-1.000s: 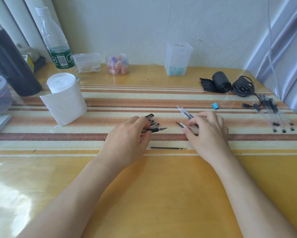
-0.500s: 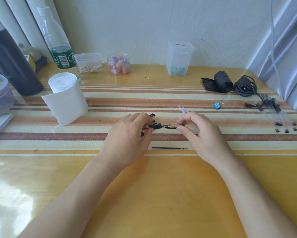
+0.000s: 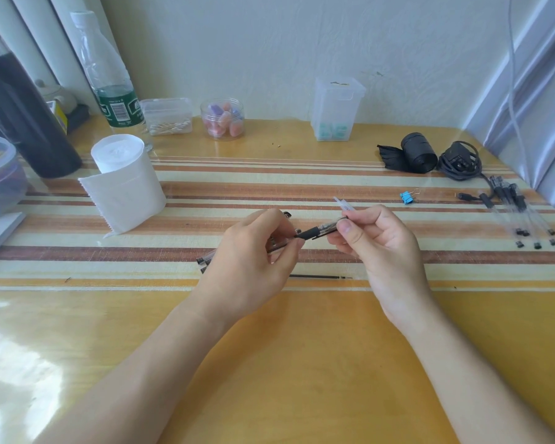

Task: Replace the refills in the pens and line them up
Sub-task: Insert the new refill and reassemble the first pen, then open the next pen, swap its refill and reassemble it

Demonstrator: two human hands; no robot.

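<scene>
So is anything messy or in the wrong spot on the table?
One thin black refill lies alone on the striped cloth, outside any pen. The pens by the right edge fan out instead of lying in a straight row. Nothing looks spilled or broken.

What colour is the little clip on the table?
The binder clip is blue, seen clearly in the head view.

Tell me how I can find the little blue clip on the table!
Look at the striped mat, then go to its right side, where clear pens lie in a row. The blue clip sits left of them, in front of the black roll. Its neighbours are black or clear; it alone is bright blue.
</scene>
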